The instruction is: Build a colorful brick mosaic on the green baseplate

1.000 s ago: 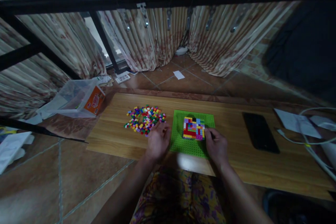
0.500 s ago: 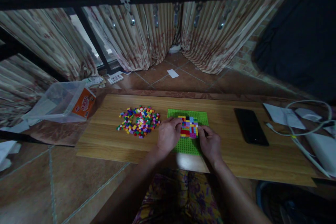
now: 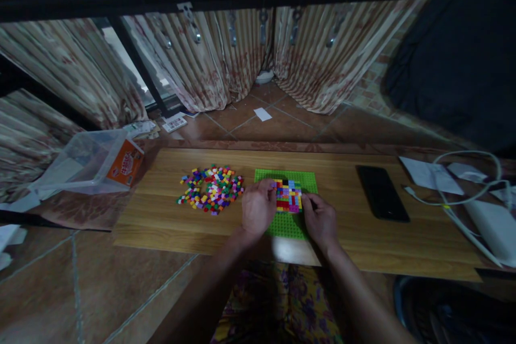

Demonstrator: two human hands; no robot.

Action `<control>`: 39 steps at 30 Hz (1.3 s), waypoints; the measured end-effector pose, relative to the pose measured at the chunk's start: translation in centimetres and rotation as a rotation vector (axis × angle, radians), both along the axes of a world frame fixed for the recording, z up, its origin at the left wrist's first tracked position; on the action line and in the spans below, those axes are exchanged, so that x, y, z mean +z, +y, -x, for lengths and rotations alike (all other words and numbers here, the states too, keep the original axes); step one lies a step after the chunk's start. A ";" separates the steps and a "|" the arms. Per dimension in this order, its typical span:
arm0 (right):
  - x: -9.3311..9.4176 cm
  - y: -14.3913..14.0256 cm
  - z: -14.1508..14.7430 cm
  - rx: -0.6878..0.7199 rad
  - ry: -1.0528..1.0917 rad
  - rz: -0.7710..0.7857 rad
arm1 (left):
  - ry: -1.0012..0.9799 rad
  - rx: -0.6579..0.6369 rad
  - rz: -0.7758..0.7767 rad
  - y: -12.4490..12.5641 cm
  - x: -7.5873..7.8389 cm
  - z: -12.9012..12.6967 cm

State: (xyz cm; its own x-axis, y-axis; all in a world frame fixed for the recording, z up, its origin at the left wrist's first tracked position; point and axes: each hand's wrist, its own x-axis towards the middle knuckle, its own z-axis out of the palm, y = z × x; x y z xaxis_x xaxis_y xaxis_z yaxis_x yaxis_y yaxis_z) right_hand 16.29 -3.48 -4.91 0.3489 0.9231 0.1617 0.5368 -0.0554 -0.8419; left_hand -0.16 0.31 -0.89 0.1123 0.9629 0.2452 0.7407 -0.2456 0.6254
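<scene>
A patch of small multicoloured building bricks (image 3: 288, 196) sits on a green studded baseplate (image 3: 286, 229) on the wooden board. At the patch's left edge is my left hand (image 3: 258, 208), its thumb and fingers closed against the bricks. My right hand (image 3: 321, 219) is closed at the opposite edge, thumb and forefinger pinched against the bricks there. My fingers hide both side edges of the patch, so a single loose brick in either pinch cannot be made out. Left of the baseplate lies a loose pile of small coloured bricks (image 3: 221, 185).
The wooden board (image 3: 153, 215) lies low, above a tiled floor. A black phone (image 3: 382, 193) rests on its right, beside white cables (image 3: 459, 215) and a white power strip (image 3: 489, 228). A clear plastic box (image 3: 88, 164) with an orange label stands beyond its left end.
The whole view has shifted slightly as my head moved. Both hands remain at the sides of the brick patch, with hardly any movement against it.
</scene>
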 end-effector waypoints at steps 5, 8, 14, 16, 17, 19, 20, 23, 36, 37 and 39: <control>0.0 0.0 0.0 0.012 -0.005 -0.015 | -0.104 0.011 0.040 -0.1 0.1 0.0; 0.1 0.1 0.0 0.013 -0.025 -0.022 | -0.207 0.008 0.086 -0.2 0.2 0.5; 0.4 0.0 0.1 0.019 -0.007 -0.018 | -0.339 0.130 0.155 0.6 0.0 0.7; 0.5 0.0 0.1 0.017 0.004 -0.017 | -0.374 0.133 0.200 1.0 -0.2 0.3; 0.5 0.0 0.1 0.018 0.006 -0.020 | -0.392 0.129 0.216 1.2 -0.3 0.0; 0.4 0.0 0.1 0.017 0.004 -0.030 | -0.426 0.119 0.234 1.4 -0.5 -0.4; 0.4 0.0 0.1 0.014 0.000 -0.034 | -0.446 0.118 0.240 1.5 -0.6 -0.5; 0.2 0.1 0.1 0.014 -0.012 -0.033 | -0.510 0.142 0.272 1.7 -1.0 -0.7; 0.1 -0.1 0.1 0.004 -0.073 -0.032 | -0.741 0.204 0.326 1.6 -2.1 -1.5; 0.2 -0.2 0.1 0.004 -0.079 -0.032 | -0.744 0.200 0.319 1.6 -2.1 -1.3; 0.3 -0.2 0.0 0.000 -0.088 -0.028 | -0.728 0.192 0.273 1.4 -1.9 -0.7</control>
